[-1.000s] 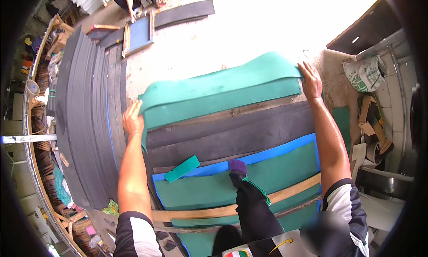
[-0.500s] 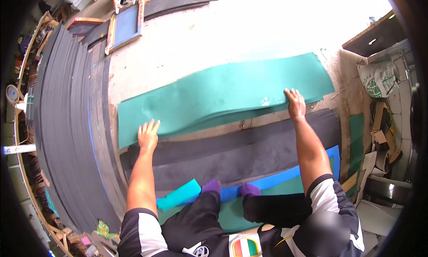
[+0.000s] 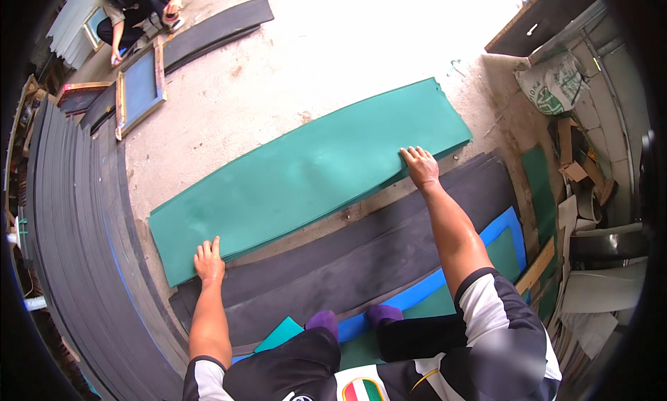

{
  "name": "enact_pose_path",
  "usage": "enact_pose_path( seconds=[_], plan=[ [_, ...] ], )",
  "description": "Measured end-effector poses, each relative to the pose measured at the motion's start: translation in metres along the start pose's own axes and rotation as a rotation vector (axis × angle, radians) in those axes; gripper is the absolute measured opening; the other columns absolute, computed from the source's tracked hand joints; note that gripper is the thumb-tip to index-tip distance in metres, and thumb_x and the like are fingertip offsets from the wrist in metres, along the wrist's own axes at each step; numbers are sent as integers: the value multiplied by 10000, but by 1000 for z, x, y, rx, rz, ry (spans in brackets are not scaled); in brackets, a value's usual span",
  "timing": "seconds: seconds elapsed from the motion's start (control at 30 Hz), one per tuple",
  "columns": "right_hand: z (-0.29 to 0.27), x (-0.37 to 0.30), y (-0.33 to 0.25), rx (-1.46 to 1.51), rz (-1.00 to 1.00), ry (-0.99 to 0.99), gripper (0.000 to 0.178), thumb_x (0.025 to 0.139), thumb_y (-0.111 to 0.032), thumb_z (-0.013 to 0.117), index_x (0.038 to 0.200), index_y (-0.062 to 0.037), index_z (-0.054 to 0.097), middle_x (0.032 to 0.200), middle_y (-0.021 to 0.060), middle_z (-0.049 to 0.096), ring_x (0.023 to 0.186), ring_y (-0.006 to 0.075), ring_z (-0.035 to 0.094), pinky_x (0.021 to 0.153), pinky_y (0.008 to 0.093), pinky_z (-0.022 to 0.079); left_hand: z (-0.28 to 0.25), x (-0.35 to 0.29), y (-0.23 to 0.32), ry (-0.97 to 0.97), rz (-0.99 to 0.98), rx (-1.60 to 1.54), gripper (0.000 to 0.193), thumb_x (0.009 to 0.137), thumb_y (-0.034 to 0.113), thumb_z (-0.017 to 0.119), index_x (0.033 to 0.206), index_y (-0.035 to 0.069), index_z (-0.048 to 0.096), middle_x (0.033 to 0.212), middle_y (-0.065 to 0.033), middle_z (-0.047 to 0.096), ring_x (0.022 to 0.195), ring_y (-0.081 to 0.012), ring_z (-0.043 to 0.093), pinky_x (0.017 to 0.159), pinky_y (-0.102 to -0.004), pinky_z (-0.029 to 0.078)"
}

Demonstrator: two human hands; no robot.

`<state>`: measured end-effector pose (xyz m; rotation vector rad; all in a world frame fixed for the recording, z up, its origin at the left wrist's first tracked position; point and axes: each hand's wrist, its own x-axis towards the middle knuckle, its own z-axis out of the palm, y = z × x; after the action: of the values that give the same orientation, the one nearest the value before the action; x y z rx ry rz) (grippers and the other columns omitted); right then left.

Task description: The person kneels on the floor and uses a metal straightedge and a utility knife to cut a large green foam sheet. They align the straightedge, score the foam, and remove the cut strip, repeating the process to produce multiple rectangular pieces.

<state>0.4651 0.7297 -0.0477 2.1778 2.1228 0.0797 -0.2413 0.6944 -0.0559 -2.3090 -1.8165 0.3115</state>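
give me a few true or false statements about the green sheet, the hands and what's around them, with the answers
1. Both hands rest on the near edge of the green sheet. True: the left hand is at its near left corner and the right hand towards its right end.
2. The green sheet stands rolled up against a wall. False: it lies flat on the concrete floor.
3. Dark grey sheets lie between the green sheet and the person's knees. True.
4. The right hand holds a knife. False: it is bare and empty, fingers spread on the sheet.
5. Another person crouches at the upper left near a wooden frame. True.
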Motion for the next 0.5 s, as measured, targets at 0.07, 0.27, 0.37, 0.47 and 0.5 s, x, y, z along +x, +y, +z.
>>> enact_pose_path(
  seconds=[0.07,0.27,0.37,0.47,0.5],
  plan=[
    [-7,5,-1,28,6,-73,441,950,-109,568,1380,-164,645,1391,49,656,1315,261,600,1049,391,507,3,2,1,29,3,-25,622,780,34,687,1365,245,661,1096,-9,575,1028,-244,578,806,-408,483],
    [5,0,8,-43,-79,280,361,891,-96,603,1237,-145,693,1130,31,717,1080,231,684,925,382,544,3,6,4,133,-12,-82,601,750,12,688,1318,208,683,1085,-6,577,1007,-242,577,786,-401,472],
    [-11,7,7,-33,-100,263,338,880,-104,607,1200,-151,704,1102,11,722,1057,214,689,891,375,539,-10,5,2,95,-46,-108,587,727,-11,690,1289,161,689,1195,-10,616,1077,-259,582,862,-424,478],
    [-3,5,12,-62,-122,238,260,888,-159,627,1134,-161,711,1020,11,696,1016,210,684,826,372,535,-7,7,0,185,36,-112,598,728,-34,664,1297,149,681,1325,-31,617,1186,-284,570,980,-452,465],
    [-3,4,15,-70,-116,222,243,889,-159,626,1118,-162,705,1012,9,692,1012,208,684,818,370,534,-5,7,2,161,38,-146,607,731,-36,655,1310,144,670,1356,-42,609,1213,-291,561,1008,-457,455]
  ],
)
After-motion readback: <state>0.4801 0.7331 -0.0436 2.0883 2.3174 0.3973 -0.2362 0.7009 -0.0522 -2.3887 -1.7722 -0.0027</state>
